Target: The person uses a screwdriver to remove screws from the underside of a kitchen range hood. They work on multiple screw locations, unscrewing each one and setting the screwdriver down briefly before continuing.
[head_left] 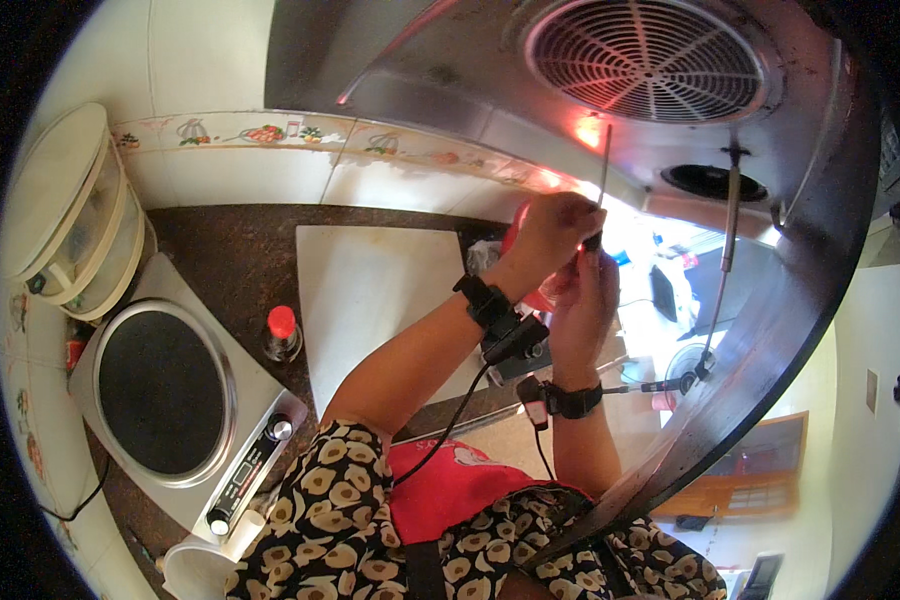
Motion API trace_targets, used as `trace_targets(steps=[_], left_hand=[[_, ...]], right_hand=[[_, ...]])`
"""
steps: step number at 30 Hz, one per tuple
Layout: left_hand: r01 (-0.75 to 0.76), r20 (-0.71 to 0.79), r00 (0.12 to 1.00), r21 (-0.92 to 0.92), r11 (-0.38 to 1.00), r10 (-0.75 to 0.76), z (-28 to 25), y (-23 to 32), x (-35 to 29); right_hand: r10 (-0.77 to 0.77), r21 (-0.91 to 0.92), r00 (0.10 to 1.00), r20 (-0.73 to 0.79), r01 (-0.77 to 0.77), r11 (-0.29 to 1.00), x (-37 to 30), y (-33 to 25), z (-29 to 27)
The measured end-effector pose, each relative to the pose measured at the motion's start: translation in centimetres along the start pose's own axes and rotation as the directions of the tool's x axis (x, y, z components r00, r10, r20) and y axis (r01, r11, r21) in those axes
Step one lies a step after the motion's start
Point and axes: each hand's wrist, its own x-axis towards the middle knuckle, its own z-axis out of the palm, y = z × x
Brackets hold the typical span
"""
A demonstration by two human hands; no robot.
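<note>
Both hands are raised together below the range hood (440, 75). Between them stands a thin metal rod with a dark handle, which looks like a screwdriver (605, 165); its tip points up toward the hood's underside, near the round vent grille (650, 75). My left hand (545, 235) is closed, its fingers pinching around the lower rod. Just below, my right hand (582, 310) is closed around the dark handle, which the fingers mostly hide. A red glow falls on the hood beside the tip. Partly hidden behind my hands is a red object whose kind I cannot make out.
A white cutting board (370, 290) lies on the dark counter, with a red-capped bottle (282, 330) beside it. Leftward are an electric hotplate (165, 390) and a tiered cream container (80, 220). A metal rod (732, 210) hangs from the hood at right, near its curved edge.
</note>
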Motion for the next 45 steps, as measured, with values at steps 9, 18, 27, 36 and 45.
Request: trace_targets(steps=[9, 18, 27, 36, 45], left_hand=[[-0.008, 0.031, 0.999, -0.058, 0.998, 0.01, 4.8, 2.0, 0.3], [0.005, 0.123, 0.992, 0.03, 1.0, -0.009, 6.3, 3.5, 2.4], [0.035, 0.123, 0.992, 0.004, 0.999, -0.035, 6.1, 4.1, 3.2], [0.08, 0.099, 0.992, -0.015, 0.997, -0.078, 6.1, 4.6, 3.2], [0.036, 0.055, 0.998, -0.028, 0.999, -0.035, 6.1, 4.2, 2.8]], right_hand=[[-0.54, -0.628, 0.841, 0.034, 0.438, 0.643, 0.9, -0.9, -1.8], [-0.196, -0.145, 0.942, -0.272, 0.161, 0.976, 1.7, -2.6, -2.3], [-0.188, -0.042, 0.957, -0.22, 0.184, 0.982, 2.9, -2.6, -2.9], [-0.169, 0.038, 0.961, -0.219, 0.182, 0.983, 3.0, -2.6, -2.8], [-0.113, 0.029, 0.96, -0.256, 0.125, 0.992, 3.1, -2.6, -3.0]])
